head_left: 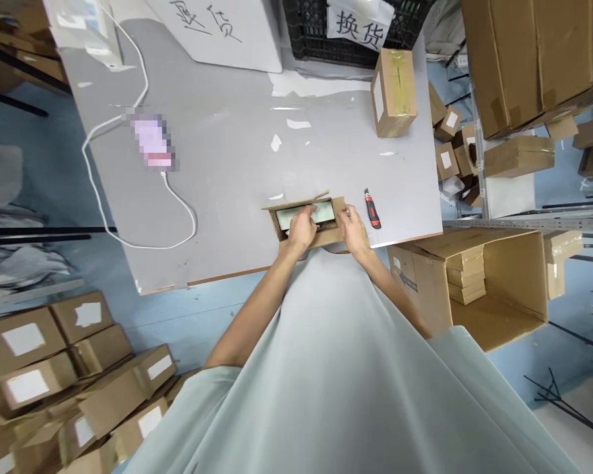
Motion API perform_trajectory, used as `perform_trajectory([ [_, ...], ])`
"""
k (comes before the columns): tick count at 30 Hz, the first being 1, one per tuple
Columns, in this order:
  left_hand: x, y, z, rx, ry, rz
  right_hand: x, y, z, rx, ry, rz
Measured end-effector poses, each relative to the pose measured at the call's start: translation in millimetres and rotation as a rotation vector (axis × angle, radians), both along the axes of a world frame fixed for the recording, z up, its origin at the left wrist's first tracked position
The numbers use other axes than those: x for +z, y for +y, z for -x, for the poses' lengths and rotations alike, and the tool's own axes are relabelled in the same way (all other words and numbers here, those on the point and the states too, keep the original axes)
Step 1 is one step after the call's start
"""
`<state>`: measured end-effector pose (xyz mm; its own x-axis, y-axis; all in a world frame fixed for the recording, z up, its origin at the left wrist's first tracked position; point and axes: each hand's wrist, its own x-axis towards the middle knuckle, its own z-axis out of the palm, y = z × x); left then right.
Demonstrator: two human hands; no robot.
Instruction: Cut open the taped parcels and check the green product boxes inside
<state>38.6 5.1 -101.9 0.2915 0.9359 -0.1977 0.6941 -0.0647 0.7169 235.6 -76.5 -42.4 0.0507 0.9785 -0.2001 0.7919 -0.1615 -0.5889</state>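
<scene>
At the table's near edge lies a small opened cardboard box, with its flaps folded outward. Inside it shows a pale green, flat-faced item, partly covered by my fingers. My left hand reaches over the near side into the box, fingers bent together against the item; what they pinch is hidden. With curled fingers, my right hand grips the box's right end. Just right of that hand, a red and black utility knife rests on the table.
A taped carton stands at the back right of the grey table, near a black crate and a white box. At left lie a phone and white cable. A large open carton holds small boxes.
</scene>
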Motion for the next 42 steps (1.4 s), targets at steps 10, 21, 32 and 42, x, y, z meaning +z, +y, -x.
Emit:
perform_trajectory([
  [10,1.3,9.8,-11.1,-0.084,0.302,0.008,-15.9,6.5,-11.5,0.037,0.074,-0.003],
  [21,65.2,10.3,-32.9,-0.262,0.668,-0.020,8.5,20.1,-12.6,0.126,0.009,0.103],
  [32,111.7,-4.6,-0.2,-0.280,0.575,-0.164,21.2,5.0,-5.9,0.242,0.121,-0.108],
  [42,107.2,-6.6,-5.7,-0.341,0.497,-0.177,-1.8,8.4,-15.2,0.265,0.097,-0.182],
])
